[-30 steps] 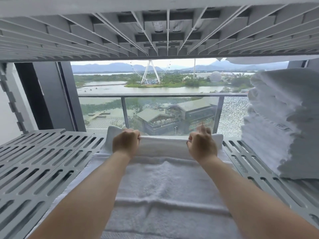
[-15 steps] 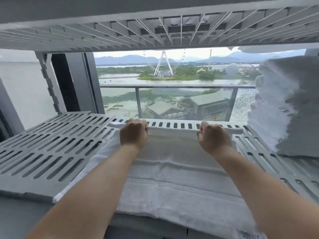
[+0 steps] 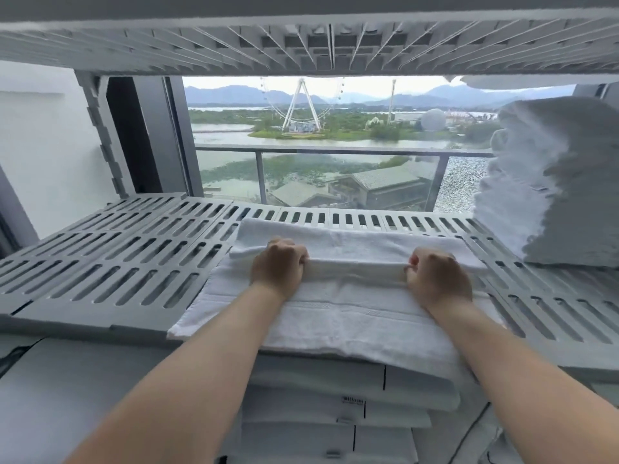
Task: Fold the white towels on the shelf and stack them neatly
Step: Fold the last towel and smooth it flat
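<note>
Shelf: a grey slatted shelf [image 3: 117, 262] spans the whole width of the view and carries the towels.
Upper shelf: the ribbed underside of another grey shelf [image 3: 301, 45] runs across the top of the view.
Window: behind the shelf a glass balcony rail [image 3: 335, 150] shows, with water, low roofs, a big wheel [image 3: 301, 105] and hills beyond.
Folded stack: a tall pile of white folded towels [image 3: 552, 189] stands at the right end of the shelf, well apart from the hands and reaching nearly to the upper shelf.
Towel: a white towel [image 3: 335, 316] lies flat in the middle of the shelf. Its near edge reaches the front lip, and its far part is doubled back toward the person as a flap on top of the rest.
Lower pile: below the front lip, more white folded towels [image 3: 335, 406] lie stacked, with small tags showing on their edges.
Left hand: the left hand [image 3: 279, 264] is knuckles up, fingers curled, gripping the near edge of the flap toward its left end.
Right hand: the right hand [image 3: 437, 279] is curled the same way, gripping the same edge toward its right end, level with the left hand.
</note>
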